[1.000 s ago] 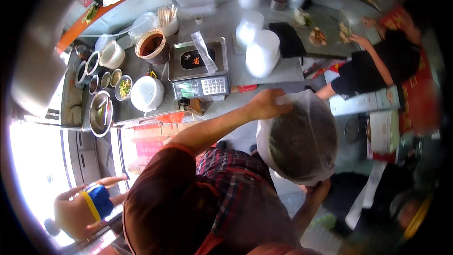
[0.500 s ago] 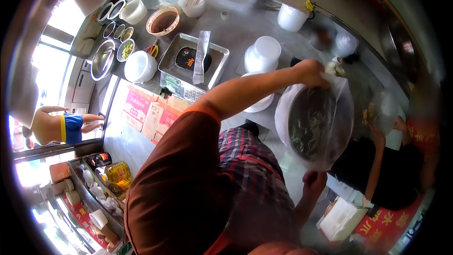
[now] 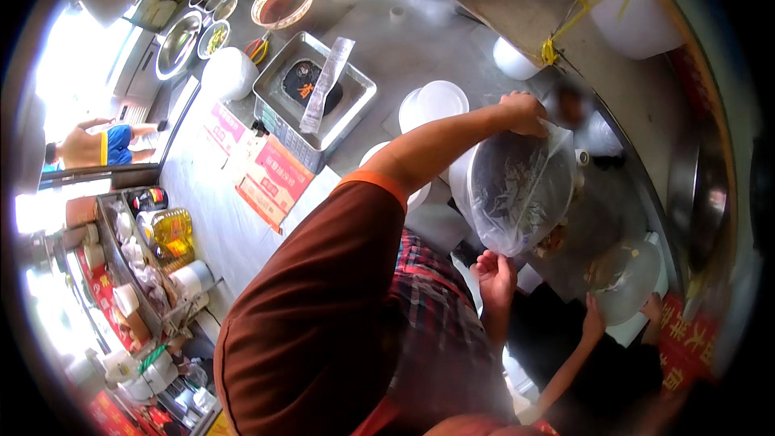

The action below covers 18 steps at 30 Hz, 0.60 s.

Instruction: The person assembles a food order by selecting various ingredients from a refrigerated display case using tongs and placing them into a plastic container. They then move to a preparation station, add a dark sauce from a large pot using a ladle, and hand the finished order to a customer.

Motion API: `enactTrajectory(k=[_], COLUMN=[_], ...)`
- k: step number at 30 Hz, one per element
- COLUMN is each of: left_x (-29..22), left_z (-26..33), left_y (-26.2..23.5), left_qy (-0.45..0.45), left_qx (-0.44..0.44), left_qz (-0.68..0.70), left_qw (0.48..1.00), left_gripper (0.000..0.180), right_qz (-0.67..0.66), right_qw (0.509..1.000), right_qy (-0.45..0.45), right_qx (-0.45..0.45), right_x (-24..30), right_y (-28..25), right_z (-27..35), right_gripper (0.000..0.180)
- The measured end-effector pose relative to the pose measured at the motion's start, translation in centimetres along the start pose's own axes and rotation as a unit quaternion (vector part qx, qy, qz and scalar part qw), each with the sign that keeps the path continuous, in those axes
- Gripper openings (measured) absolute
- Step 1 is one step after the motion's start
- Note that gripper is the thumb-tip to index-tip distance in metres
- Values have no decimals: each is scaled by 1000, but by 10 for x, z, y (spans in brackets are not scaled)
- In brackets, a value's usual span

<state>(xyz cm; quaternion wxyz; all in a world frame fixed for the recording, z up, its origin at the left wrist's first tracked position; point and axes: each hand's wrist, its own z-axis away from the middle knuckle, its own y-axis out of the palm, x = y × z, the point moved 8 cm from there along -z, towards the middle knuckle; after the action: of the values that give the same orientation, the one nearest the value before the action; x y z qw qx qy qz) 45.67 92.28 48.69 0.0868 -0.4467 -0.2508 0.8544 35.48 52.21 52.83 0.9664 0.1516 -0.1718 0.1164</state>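
A wide, round pale bowl (image 3: 464, 190) is held up right of the middle, with clear plastic (image 3: 525, 186) stretched across its mouth. My left hand (image 3: 526, 113) reaches over from the left and is closed on the far edge of the plastic and rim. At the near edge, my right hand (image 3: 494, 274) has its fingertips pinched at the plastic's lower border. Wrinkles and glare on the plastic hide what is in the bowl. White lidded tubs (image 3: 440, 101) stand on the counter behind my left forearm.
A metal tray (image 3: 355, 109) with a clear strip lies across the counter, near a brown basin (image 3: 282, 4) and several small bowls. At right, a co-worker's hands (image 3: 593, 319) hold a translucent bowl (image 3: 626, 282). An oil bottle (image 3: 168, 234) sits on the left shelf.
The view has shifted. The plastic now lies flatter across the bowl's mouth. My right hand has come up from below the bowl to the plastic's near edge. The co-worker's bowl is tilted differently.
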Motion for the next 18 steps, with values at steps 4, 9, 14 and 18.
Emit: enactTrajectory(k=[4,9,14,18], left_x=[7,-54,-41,-48], left_z=[9,38,99,150], left_y=[-3,-18,-55,-59], left_qy=[38,213,100,32], left_qx=[-66,-201,-193,-74], left_qz=[-10,-40,0,318], left_qw=[997,955,976,945], left_gripper=[45,31,24,57], right_qz=[95,278,435,408], right_qw=[992,951,851,733], right_qy=[84,120,-221,-502], right_qx=[-15,64,194,210], right_x=[26,85,144,218], right_y=[13,44,91,191], right_z=[18,43,6,19], right_gripper=[24,19,22,23])
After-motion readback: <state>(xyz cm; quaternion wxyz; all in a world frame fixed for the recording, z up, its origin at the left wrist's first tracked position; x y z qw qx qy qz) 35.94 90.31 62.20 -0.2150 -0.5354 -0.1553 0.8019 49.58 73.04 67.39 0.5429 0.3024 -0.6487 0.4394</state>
